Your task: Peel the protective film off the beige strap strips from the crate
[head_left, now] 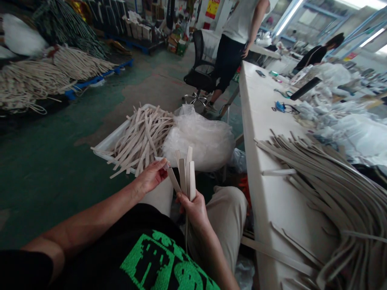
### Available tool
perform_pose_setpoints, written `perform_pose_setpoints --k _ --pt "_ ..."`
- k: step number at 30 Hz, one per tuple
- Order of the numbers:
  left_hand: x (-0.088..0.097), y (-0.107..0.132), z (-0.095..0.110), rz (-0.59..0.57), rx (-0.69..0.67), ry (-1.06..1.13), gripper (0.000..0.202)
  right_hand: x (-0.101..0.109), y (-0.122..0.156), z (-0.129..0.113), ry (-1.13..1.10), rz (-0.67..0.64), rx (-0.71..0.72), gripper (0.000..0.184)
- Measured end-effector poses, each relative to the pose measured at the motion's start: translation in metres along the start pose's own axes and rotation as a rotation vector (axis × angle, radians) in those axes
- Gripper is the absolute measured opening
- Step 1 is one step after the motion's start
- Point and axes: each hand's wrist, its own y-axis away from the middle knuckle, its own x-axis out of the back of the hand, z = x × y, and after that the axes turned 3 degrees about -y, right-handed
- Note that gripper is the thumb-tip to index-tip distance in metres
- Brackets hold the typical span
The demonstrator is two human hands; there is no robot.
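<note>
Several flat beige straps [183, 177] stand upright in my right hand [193, 209], whose fingers are wrapped round them low down. Their ends fan out above the fist. My left hand [153, 175] is closed in a pinch at the tip of the leftmost strap, with a small white piece [162, 162] at its fingertips. Whether that piece is stuck to the strap I cannot tell. Just beyond my hands, a white tray [104, 146] holds a heap of loose beige straps [142, 139]. Against it rests a bulging clear plastic bag [199, 137].
At right runs a long white table [256, 117] with a pile of long straps [341, 193], a phone [260, 73] and a dark roll [306, 88]. A black office chair [201, 68] and a standing person [234, 44] are ahead. Strap bundles lie on a blue pallet [99, 78].
</note>
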Motion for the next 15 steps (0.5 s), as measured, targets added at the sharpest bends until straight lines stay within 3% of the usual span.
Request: perform_pose_setpoints --k 6,10,15 --pt "0.002 0.000 -0.005 -0.055 0.020 -0.022 0.031 0.000 -0.002 0.001 0.025 -0.010 0.001 0.034" --pt "0.003 0.005 -0.019 -0.054 0.054 -0.045 0.031 0.000 -0.008 0.003 0.020 -0.004 0.007 0.035" --pt "0.004 0.024 -0.045 -0.247 0.062 -0.209 0.046 -0.002 -0.014 -0.002 -0.057 -0.074 -0.035 0.043"
